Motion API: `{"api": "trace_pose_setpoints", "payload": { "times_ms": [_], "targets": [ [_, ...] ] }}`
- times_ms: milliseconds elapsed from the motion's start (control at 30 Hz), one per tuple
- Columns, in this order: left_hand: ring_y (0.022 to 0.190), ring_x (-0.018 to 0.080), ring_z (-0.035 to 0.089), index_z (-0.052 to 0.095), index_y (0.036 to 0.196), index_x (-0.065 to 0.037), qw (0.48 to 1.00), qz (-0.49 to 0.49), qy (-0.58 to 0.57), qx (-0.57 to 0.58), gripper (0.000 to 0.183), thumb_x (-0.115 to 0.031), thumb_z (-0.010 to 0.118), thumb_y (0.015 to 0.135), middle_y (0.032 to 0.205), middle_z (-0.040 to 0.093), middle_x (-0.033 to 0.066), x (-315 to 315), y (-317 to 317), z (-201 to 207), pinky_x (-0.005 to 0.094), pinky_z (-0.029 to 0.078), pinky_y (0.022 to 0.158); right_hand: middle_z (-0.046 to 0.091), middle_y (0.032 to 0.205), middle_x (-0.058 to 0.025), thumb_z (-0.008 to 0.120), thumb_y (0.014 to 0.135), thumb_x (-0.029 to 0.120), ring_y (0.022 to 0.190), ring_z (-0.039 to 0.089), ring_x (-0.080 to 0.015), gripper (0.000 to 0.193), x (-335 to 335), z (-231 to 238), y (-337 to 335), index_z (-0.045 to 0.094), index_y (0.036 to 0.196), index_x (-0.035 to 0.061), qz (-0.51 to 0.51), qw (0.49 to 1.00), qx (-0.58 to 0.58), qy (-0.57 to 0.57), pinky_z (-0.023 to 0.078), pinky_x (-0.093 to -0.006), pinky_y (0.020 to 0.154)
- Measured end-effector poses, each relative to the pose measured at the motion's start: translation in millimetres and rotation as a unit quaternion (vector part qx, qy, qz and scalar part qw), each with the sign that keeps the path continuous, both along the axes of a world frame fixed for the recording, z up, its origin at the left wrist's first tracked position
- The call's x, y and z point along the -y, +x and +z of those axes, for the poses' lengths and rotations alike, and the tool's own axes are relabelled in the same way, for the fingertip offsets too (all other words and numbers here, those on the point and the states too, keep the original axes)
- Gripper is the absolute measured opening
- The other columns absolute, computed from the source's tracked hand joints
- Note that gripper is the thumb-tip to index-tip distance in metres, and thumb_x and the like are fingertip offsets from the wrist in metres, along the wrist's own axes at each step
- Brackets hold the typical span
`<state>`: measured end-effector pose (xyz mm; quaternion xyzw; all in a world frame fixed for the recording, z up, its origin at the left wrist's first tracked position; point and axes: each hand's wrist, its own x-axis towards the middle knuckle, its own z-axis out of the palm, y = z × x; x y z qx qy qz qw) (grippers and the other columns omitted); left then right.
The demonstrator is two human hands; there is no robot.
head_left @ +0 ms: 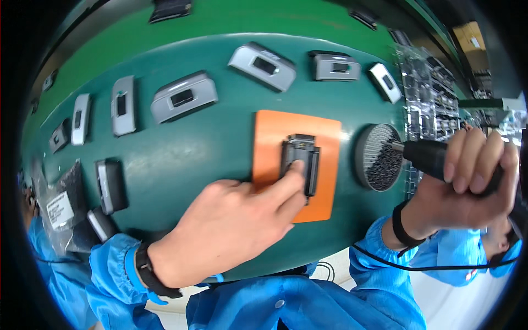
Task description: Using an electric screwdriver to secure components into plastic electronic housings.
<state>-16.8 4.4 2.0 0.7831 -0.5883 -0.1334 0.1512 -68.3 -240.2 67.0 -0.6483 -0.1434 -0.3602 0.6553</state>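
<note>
Closed round a black screwdriver (424,156), my right hand (454,206) sits at three o'clock, tool tip over a round dish (361,165); my left hand (234,223) has a fingertip on the black module (302,146), on the orange mat (330,159) at the dish's nine o'clock; whether it clasps, I cannot tell.

Green table (170,151): orange mat (268,154), round dish (361,160), cases (184,98)

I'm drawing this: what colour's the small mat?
The small mat is orange, clearest in the head view.
</note>
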Motion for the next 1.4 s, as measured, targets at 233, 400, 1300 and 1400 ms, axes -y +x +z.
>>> {"api": "trace_pose_setpoints", "payload": {
  "times_ms": [233, 400, 1300, 1400],
  "targets": [
    [0.075, 0.0212, 0.069, 0.063, 0.119, -0.002, 0.999, 0.015, -0.008, -0.038, 0.054, -0.029, 0.079, 0.075, 0.138, 0.056, 0.0105, 5.6, -0.5, 0.6, 0.0311, 0.057, 0.066, 0.037, 0.057, -0.0011, 0.043, 0.101, 0.017, 0.041, 0.034, -0.0104, 0.008, 20.0, -41.3, -2.5, 0.045, 0.099, 0.0098, -0.103, 0.991, -0.05, 0.075, 0.034, -0.0268, 0.039],
    [0.077, 0.0216, 0.07, 0.063, 0.119, -0.001, 0.999, 0.019, 0.011, -0.028, 0.055, -0.028, 0.08, 0.074, 0.139, 0.056, 0.0112, 9.7, -0.6, 6.5, 0.0313, 0.058, 0.068, 0.038, 0.056, -0.0021, 0.046, 0.1, 0.016, 0.04, 0.037, -0.011, 0.011, 26.7, -44.9, 1.9, 0.042, 0.094, 0.0079, -0.138, 0.988, -0.047, 0.058, 0.037, -0.028, 0.039],
    [0.073, 0.027, 0.067, 0.043, 0.14, -0.003, 0.996, 0.023, -0.03, -0.075, 0.088, -0.031, 0.084, 0.067, 0.128, 0.062, 0.0116, -1.0, 10.0, 3.0, 0.0338, 0.055, 0.06, 0.037, 0.058, 0.0006, 0.042, 0.103, 0.023, 0.044, 0.034, -0.0079, 0.023, 10.1, -23.4, -5.8, 0.043, 0.083, 0.0107, -0.111, 0.99, -0.041, 0.077, 0.033, -0.0259, 0.04],
    [0.071, 0.0259, 0.066, 0.04, 0.144, -0.003, 0.996, 0.024, -0.045, -0.077, 0.094, -0.029, 0.085, 0.066, 0.124, 0.063, 0.0122, -1.0, 10.7, 0.5, 0.0323, 0.054, 0.058, 0.038, 0.064, 0.0036, 0.045, 0.102, 0.017, 0.049, 0.037, -0.004, 0.017, -8.8, -4.4, -9.9, 0.05, 0.088, 0.008, -0.044, 0.996, -0.044, 0.066, 0.035, -0.021, 0.047]
  ]
}}
